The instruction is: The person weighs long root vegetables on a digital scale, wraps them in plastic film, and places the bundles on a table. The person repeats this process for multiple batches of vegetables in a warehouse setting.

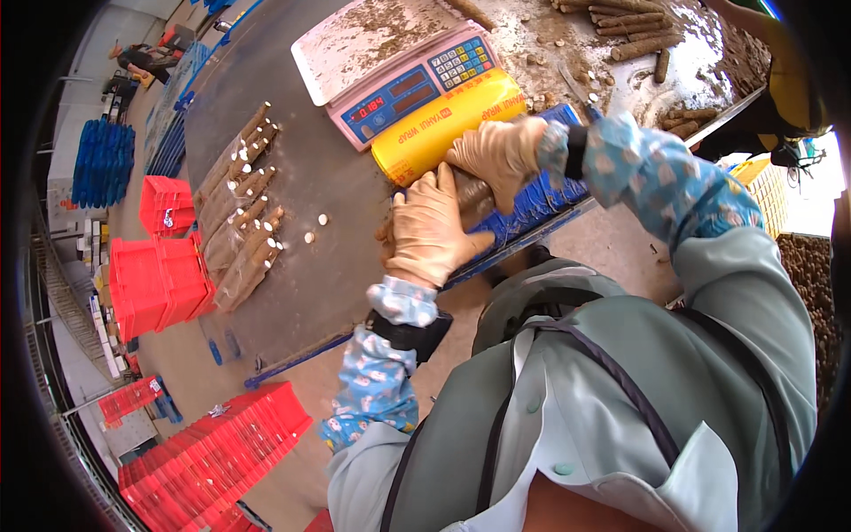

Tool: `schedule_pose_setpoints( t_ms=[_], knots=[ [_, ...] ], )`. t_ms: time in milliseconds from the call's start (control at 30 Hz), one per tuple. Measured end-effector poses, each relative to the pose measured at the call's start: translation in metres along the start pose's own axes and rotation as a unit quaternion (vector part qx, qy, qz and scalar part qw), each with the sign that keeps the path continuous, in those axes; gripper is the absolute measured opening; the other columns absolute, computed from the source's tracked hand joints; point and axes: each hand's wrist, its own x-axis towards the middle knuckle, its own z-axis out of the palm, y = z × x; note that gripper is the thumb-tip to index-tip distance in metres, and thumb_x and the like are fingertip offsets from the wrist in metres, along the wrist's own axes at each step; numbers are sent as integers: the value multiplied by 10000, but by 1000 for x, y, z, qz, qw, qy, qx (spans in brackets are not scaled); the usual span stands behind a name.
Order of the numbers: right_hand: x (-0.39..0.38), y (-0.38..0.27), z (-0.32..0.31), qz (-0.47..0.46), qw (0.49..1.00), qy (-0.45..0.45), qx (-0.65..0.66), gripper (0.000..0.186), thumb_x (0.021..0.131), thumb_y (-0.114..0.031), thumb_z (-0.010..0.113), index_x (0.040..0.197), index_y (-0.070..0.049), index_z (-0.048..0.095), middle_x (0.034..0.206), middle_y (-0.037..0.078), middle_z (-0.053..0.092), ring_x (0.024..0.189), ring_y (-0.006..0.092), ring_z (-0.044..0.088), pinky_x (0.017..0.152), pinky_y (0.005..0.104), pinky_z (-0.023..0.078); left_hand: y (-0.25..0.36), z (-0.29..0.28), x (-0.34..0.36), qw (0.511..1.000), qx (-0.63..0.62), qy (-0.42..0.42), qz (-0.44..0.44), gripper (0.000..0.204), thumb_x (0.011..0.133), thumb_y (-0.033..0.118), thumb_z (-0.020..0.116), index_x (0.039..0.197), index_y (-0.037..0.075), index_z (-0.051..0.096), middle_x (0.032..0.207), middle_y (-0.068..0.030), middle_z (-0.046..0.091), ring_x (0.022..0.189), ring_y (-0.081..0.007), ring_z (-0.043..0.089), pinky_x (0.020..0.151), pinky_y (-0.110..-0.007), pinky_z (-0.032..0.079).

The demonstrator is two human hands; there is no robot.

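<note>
Yellow package point(448, 124), red lettering; wrapped bundle point(476, 200).
We log the bundle by the tabletop's point(328, 177) near edge: left hand point(432, 226) spread wide over it, right hand point(501, 155) against it, grip unclear.

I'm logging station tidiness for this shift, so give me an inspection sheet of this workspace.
Surface: dark table, two pale slices loose on it.
Job's things: yellow wrap roll against the digital scale, display lit; brown bundle under the hands; film-wrapped root bundles at left.
Clutter: soil crumbs on the scale's pan; more around loose roots at upper right.
Hands: left hand gloved, spread on the bundle; right hand gloved, also on it, grip unclear.
Cables: nothing seen.
Surroundings: red crates, blue crates and another person at left.
</note>
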Motion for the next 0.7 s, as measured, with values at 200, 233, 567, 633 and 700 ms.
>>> schedule_pose_setpoints(
  t_ms=[200,233,567,633,700],
  knots=[
    [34,12,-8,-25,995,-61,76,1124,453,-343,997,1444,-104,523,1327,154,659,1273,330,594,1087,382,461,-19,10,31,995,-69,-48,-59,990,607,443,905,1403,8,508,1222,-221,678,1139,-367,668,983,-435,545],
    [29,13,-4,-51,995,-18,82,1143,459,-350,1002,1463,-110,510,1337,150,655,1284,326,586,1090,384,457,-25,9,35,994,-86,-61,-43,979,604,438,903,1400,19,516,1226,-223,677,1154,-364,664,989,-438,542],
    [-8,-38,-22,99,951,-193,221,721,750,-432,900,1323,-61,664,1161,110,748,1048,236,694,922,365,539,-49,-13,30,963,-172,-152,139,968,550,532,895,1332,37,612,1199,-251,701,1177,-388,658,1022,-435,518],
    [-36,-58,-19,123,926,-196,298,697,737,-410,916,1267,-29,672,1123,108,758,1006,220,708,863,369,564,-22,-53,11,957,-137,-236,101,973,534,504,903,1324,17,612,1198,-256,700,1156,-392,668,1017,-427,531],
    [-52,-85,-1,116,952,-159,235,686,722,-403,924,1232,-19,675,1095,124,762,981,225,718,847,372,569,-15,-47,-15,957,-130,-236,109,829,563,480,883,1225,38,651,1087,-241,729,1060,-390,703,939,-434,561]
  ],
)
